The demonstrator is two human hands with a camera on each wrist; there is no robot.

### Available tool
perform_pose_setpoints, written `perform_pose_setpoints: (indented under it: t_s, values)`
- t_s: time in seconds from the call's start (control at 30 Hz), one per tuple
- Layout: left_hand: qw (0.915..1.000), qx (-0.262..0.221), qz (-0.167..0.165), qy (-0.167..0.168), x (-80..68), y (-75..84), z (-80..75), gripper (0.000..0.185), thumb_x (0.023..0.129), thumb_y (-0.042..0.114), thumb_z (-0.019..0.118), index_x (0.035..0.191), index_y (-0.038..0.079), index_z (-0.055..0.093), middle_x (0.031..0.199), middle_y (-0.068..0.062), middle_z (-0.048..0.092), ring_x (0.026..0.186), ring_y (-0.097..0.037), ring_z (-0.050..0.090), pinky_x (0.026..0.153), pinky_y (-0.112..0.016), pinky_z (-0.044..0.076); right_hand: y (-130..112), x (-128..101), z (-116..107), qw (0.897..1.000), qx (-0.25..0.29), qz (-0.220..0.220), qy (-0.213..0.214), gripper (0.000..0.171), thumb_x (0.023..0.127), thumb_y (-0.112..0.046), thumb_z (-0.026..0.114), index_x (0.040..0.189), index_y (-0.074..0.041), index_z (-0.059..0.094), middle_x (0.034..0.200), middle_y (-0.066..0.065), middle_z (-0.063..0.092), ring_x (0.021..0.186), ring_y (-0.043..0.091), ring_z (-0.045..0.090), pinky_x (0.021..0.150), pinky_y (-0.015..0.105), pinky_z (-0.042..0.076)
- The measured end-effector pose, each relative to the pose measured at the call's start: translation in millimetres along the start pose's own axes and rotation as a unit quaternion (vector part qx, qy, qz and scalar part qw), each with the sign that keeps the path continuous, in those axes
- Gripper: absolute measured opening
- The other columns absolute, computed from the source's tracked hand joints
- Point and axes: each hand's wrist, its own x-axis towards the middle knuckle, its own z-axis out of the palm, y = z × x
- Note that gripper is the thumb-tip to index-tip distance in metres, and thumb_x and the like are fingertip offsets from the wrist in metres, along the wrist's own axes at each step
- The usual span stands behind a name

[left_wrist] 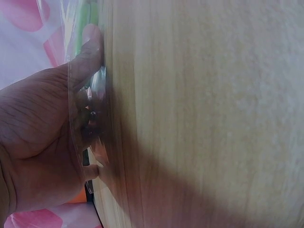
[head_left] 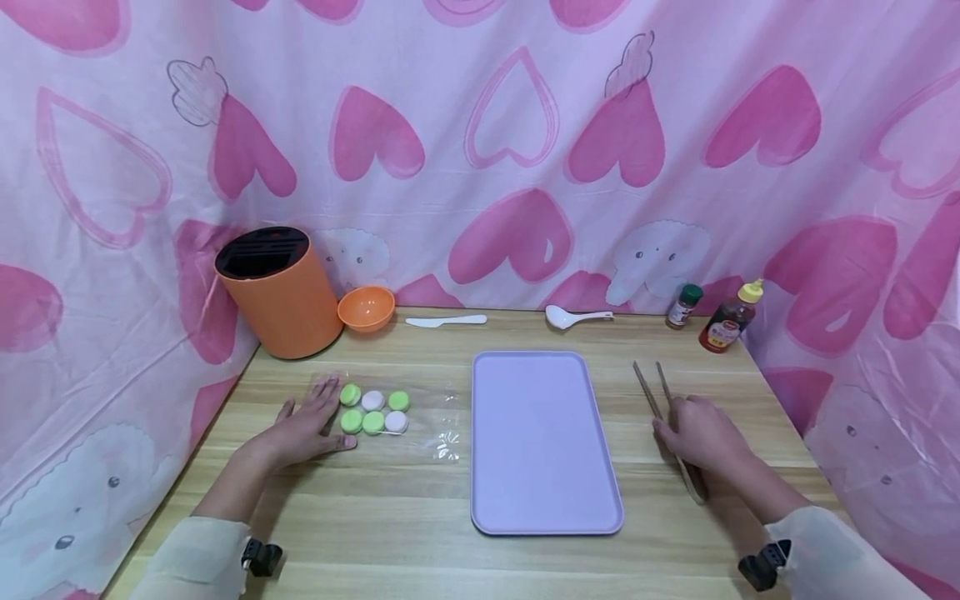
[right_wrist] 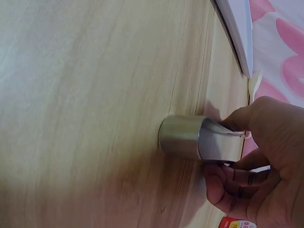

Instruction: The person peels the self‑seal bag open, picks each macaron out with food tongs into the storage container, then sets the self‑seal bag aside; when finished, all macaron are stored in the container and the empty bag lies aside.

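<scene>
My left hand (head_left: 303, 429) lies flat on the wooden table, its straight fingers resting on the edge of a clear plastic bag (head_left: 442, 417). The bag holds several round green and white pieces (head_left: 373, 410). In the left wrist view the palm (left_wrist: 42, 142) presses the crinkled plastic (left_wrist: 90, 118) against the wood. My right hand (head_left: 697, 433) grips a pair of metal tongs (head_left: 648, 387) lying on the table right of a lilac tray (head_left: 540, 442), arms pointing away from me. The right wrist view shows fingers (right_wrist: 256, 161) curled round the tongs' hinge end (right_wrist: 183, 137), with the tray's edge (right_wrist: 237, 28) beyond.
An orange canister (head_left: 277, 292) and an orange bowl (head_left: 366, 308) stand at the back left. A white plastic knife (head_left: 446, 320) and white spoon (head_left: 573, 317) lie along the back edge. A spice jar (head_left: 684, 306) and sauce bottle (head_left: 729, 318) stand back right. Pink heart cloth surrounds the table.
</scene>
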Motion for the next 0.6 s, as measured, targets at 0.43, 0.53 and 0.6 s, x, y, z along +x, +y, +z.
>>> perform_pose_setpoints:
  t_s: [0.43,0.53,0.6]
  values:
    - [1.0000,0.003,-0.003,-0.003,-0.5,0.9,-1.4,0.122,0.100,0.063,0.073,0.176,0.000,0.002,0.184,-0.028,-0.007,0.171,-0.052,-0.011,0.125,-0.087,-0.010,-18,7,-6,0.999,-0.010,-0.005,0.050,0.028,0.101,-0.026,0.075,0.098,0.002,0.074,0.086,0.014,0.059,0.068,0.023,0.052,0.054,0.034,0.044]
    - [1.0000,0.004,-0.004,-0.002,0.1,0.5,-1.2,0.123,0.099,0.064,0.073,0.176,0.000,0.003,0.185,-0.027,-0.007,0.171,-0.052,-0.011,0.126,-0.087,-0.009,-27,10,-8,0.998,-0.011,-0.031,0.062,0.035,0.101,-0.026,0.078,0.116,0.005,0.074,0.096,0.019,0.063,0.071,0.023,0.055,0.056,0.036,0.050]
    - [1.0000,0.005,-0.004,-0.003,0.4,0.5,-1.2,0.123,0.099,0.065,0.073,0.176,0.000,0.003,0.185,-0.027,-0.007,0.171,-0.052,-0.011,0.126,-0.086,-0.009,-32,11,-9,0.997,-0.009,-0.048,0.064,0.038,0.101,-0.026,0.079,0.124,0.004,0.073,0.103,0.021,0.064,0.073,0.024,0.056,0.058,0.038,0.054]
